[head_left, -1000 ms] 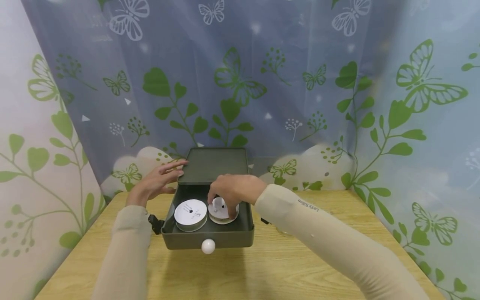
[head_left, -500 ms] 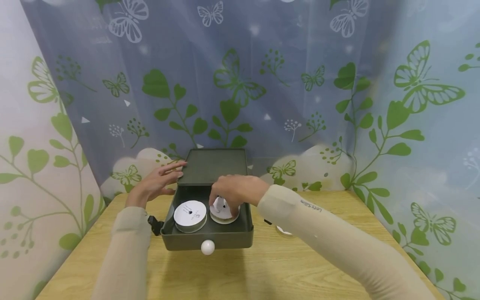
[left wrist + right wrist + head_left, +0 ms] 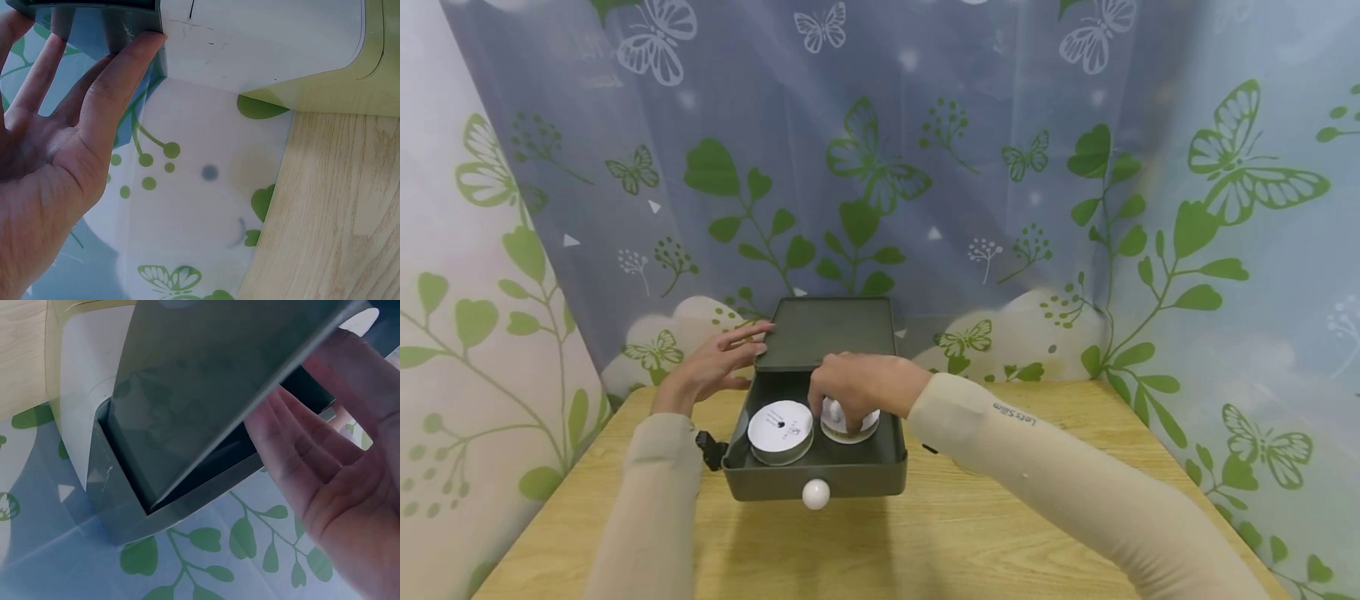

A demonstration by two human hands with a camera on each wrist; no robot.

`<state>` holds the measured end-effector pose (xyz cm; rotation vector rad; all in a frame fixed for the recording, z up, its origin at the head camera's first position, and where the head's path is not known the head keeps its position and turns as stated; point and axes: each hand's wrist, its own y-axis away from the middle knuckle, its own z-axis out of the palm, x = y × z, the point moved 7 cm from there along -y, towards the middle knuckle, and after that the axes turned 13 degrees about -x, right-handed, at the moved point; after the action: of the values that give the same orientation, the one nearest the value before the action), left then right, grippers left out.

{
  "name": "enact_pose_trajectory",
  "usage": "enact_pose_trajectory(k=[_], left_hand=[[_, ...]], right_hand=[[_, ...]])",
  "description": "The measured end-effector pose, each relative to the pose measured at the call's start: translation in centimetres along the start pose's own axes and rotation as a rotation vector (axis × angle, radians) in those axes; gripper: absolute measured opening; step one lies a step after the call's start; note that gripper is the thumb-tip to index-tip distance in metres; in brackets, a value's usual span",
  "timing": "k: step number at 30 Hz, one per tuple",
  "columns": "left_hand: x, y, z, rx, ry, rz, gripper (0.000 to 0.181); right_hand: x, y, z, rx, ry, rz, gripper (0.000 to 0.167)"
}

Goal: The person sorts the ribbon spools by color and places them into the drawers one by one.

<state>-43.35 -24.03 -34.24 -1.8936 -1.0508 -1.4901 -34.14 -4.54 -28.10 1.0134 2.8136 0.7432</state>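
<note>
A dark green box [image 3: 835, 329] stands on the table with its drawer [image 3: 812, 481] pulled out by a white round knob [image 3: 816, 494]. Two white-faced spools lie flat in the drawer: a left spool [image 3: 780, 427] in full view and a right spool [image 3: 850, 435] partly covered by my right hand [image 3: 857, 383]. The fingers of that hand reach down over the right spool, thumb in front, apparently touching its top; the exact contact is hidden. My left hand [image 3: 718, 362], fingers fairly straight, rests against the left side of the box's top. In the left wrist view, its fingertips touch the box.
A black object [image 3: 710, 450] sits left of the drawer on the wooden table [image 3: 805, 550]. Another small dark thing [image 3: 930, 448] shows beside the right sleeve. A patterned curtain [image 3: 970, 192] hangs behind the table.
My right hand has shifted slightly left over the right spool, its thumb moving from the spool's right side toward its middle. That spool has barely moved. My left hand stays in place.
</note>
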Motion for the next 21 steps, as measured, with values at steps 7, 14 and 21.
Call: enact_pose_trajectory(k=[7,14,21], left_hand=[[-0.11,-0.11,-0.09,0.0,0.007,-0.003,0.062],[-0.17,-0.23,-0.17,0.001,0.002,-0.006,0.062],[-0.16,-0.23,-0.09,-0.004,0.012,0.001,0.063]], right_hand=[[0.71,-0.54,-0.05,-0.003,0.003,0.021,0.045],[0.85,-0.93,-0.27,0.031,0.086,0.045,0.041],[0.89,-0.94,-0.4,0.073,0.147,0.04,0.036]])
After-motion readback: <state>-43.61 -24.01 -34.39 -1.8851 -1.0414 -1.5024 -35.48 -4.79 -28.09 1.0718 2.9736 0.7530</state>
